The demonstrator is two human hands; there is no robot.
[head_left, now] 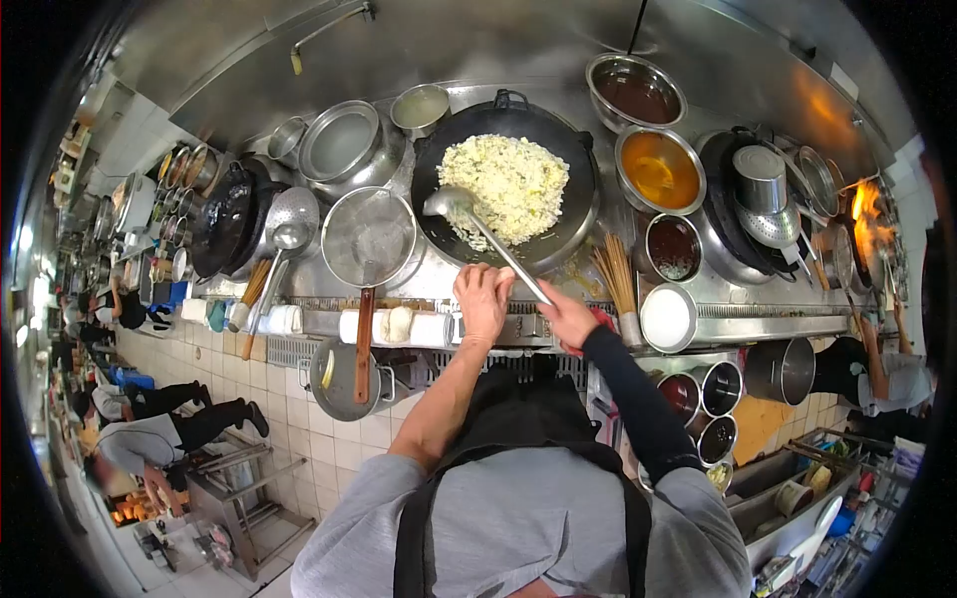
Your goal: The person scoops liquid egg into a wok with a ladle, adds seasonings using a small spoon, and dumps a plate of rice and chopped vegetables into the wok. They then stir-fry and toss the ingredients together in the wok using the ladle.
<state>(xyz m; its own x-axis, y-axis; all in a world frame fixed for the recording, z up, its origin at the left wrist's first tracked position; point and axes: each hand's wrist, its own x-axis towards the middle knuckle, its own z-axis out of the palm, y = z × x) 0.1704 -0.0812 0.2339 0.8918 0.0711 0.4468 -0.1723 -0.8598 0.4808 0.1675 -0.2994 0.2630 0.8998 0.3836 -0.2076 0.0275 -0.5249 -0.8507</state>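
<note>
A black wok (pixel 439 169) holds a heap of chopped pale yellow and white food (pixel 508 184). The bowl of a long metal ladle (pixel 454 202) rests at the left edge of the food. My right hand (pixel 570 317) is closed around the end of the ladle's handle, below the wok. At the wok's near rim is my left hand (pixel 484 299), its fingers bent close together just left of the handle; what they grip, if anything, is hidden.
Left of the wok lie a wooden-handled strainer (pixel 369 237) and a perforated ladle (pixel 292 219). Bowls of dark sauce (pixel 636 92) and orange liquid (pixel 660 169) stand right. Flames (pixel 865 204) rise far right, near a co-worker's arm (pixel 874 364). Another person (pixel 140 444) bends at lower left.
</note>
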